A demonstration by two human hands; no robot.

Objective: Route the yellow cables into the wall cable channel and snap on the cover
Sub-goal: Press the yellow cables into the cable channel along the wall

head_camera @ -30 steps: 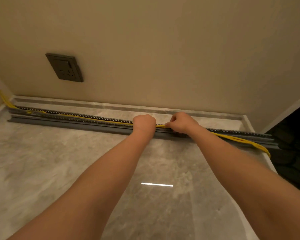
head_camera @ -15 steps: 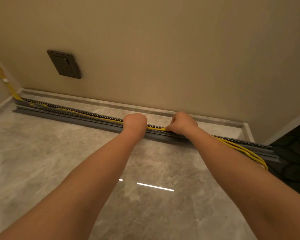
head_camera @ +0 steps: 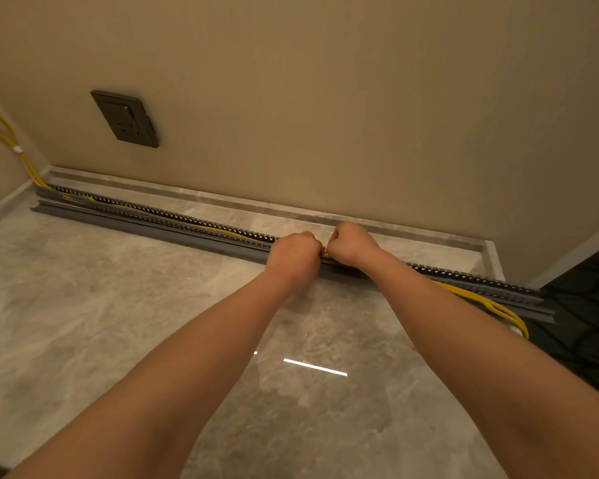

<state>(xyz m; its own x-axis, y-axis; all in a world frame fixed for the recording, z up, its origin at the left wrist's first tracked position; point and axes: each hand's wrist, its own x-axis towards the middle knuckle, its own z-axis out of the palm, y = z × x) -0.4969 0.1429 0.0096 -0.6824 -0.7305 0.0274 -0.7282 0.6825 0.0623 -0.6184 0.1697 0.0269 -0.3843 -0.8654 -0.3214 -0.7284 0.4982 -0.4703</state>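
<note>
Both my arms reach forward and down to the channel (head_camera: 159, 221), a long grey slotted trough lying on the floor (head_camera: 83, 305) just in front of the skirting, running from the left corner to the right edge of the wall (head_camera: 325, 98). My left hand (head_camera: 294, 252) is curled into a loose fist over the channel, knuckles up, the fingers folded under so I cannot see their tips. My right hand (head_camera: 351, 242) is curled the same way just beside it, the two nearly touching. Between them a short bit of the cables (head_camera: 488, 300) shows yellow, and both hands seem to close on that bundle, though the grip itself is hidden under the knuckles. To the left of my hands the cables lie down inside the channel, showing here and there between its slotted walls, and at the far left end they rise out of it and climb the corner. To the right of my hands they run under my right forearm, then leave the channel, sag onto the floor in front of it and loop near its right end. A flat grey strip, the cover (head_camera: 135, 225), lies along the near side of the channel, not on it. A dark socket (head_camera: 125, 119) sits on the wall above the left part.
</note>
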